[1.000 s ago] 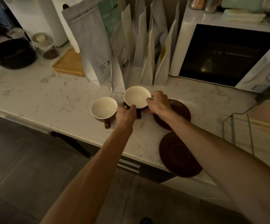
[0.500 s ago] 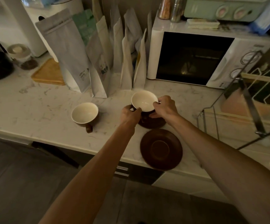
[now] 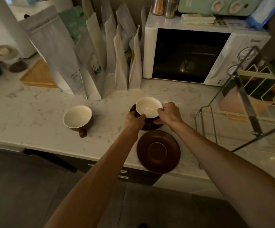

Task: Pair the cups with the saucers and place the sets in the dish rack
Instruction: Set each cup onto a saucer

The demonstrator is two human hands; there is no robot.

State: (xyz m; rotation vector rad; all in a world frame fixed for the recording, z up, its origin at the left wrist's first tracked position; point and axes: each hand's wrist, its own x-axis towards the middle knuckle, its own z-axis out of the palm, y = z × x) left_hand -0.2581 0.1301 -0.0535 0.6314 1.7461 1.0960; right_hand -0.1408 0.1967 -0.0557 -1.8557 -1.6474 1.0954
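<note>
1. Both hands are on one cup (image 3: 149, 108), white inside and brown outside. The left hand (image 3: 134, 120) grips its near-left side, where the handle seems to be, though the fingers hide it. The right hand (image 3: 169, 113) pinches the right rim with thumb and fingertips. Both grips are closed on the cup.

2. That cup sits directly over the far saucer (image 3: 151, 125), whose dark rim shows under and around it. Whether the cup's base is fully seated or just above the saucer cannot be told from here.

3. The relation that matters next: the dish rack (image 3: 215, 122) lies to the right of this pair, well apart, across bare counter (image 3: 34, 112). The right hand is the nearer one to it, so the set would likely travel rightward, led by that hand.

4. To carry the set, the grip probably has to shift down from the cup to the saucer's rim, or the saucer stays behind.

5. A second saucer (image 3: 158, 151) lies empty, just near of the first, by the counter's front edge.

6. The second cup (image 3: 77, 117) stands to the left, well apart from both saucers, its handle pointing toward the near edge. The left hand is closer to it.

7. Judged so: first pair nearly made, nothing yet in the rack.
</note>
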